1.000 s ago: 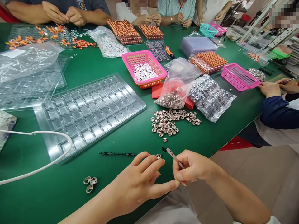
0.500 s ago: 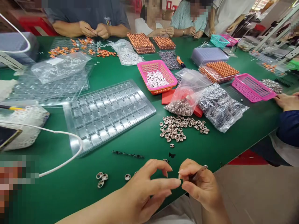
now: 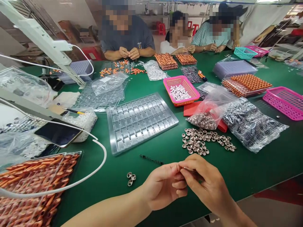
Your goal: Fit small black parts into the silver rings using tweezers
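My left hand (image 3: 163, 184) is closed in a pinch, thumb against forefinger, with the other fingers curled; what lies in the pinch is hidden. Its fingertips meet those of my right hand (image 3: 205, 183), which is wrapped round a slim metal tool (image 3: 193, 171), mostly covered by the fingers. Left of the hands, several small silver ring-like cups (image 3: 130, 182) lie on the green table (image 3: 99, 192). A thin black strip (image 3: 151, 160) with small parts along it rests just beyond my left hand. Farther off spreads a loose pile of the same silver cups (image 3: 195, 145).
A clear compartment tray (image 3: 142, 121) lies ahead. Beyond stand a pink basket (image 3: 170, 93) of white pieces and bags of silver cups (image 3: 203, 119) and black parts (image 3: 251, 123). A white cable (image 3: 104, 154) loops by a tray of orange parts (image 3: 35, 186). Several co-workers sit opposite.
The view has swung left and up. My left hand, with fingers spread before, has closed into a pinch against my right fingertips. The metal tool is now more hidden.
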### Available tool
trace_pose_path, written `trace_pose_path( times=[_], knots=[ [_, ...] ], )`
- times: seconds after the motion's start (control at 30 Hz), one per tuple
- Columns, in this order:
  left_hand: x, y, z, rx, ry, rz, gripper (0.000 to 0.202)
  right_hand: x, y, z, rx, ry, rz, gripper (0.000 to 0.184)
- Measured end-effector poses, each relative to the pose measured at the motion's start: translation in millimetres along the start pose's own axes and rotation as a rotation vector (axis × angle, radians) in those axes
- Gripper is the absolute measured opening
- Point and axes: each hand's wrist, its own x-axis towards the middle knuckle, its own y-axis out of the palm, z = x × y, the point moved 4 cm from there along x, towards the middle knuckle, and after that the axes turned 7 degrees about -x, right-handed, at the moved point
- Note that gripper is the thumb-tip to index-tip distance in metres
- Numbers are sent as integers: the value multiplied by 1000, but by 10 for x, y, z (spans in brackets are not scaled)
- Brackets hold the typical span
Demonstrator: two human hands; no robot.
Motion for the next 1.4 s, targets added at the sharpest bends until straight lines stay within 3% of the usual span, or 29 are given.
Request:
trace_pose_path(
  times=[0.2, 0.37, 0.67, 1.4],
  knots=[
    [42, -80, -70, -167, -22, -5, 23, 201, 89, -164, 97, 47, 56, 17],
    [75, -136, -66, -237, -43, -5, 19, 171, 145, -283, 91, 162, 98, 15],
    [86, -187, -50, -243, -23, -101, 22, 140, 221, -285, 110, 322, 98, 12],
    [102, -211, -18, -197, -36, -46, 21, 67, 297, -346, 238, 359, 75, 4]
  ],
)
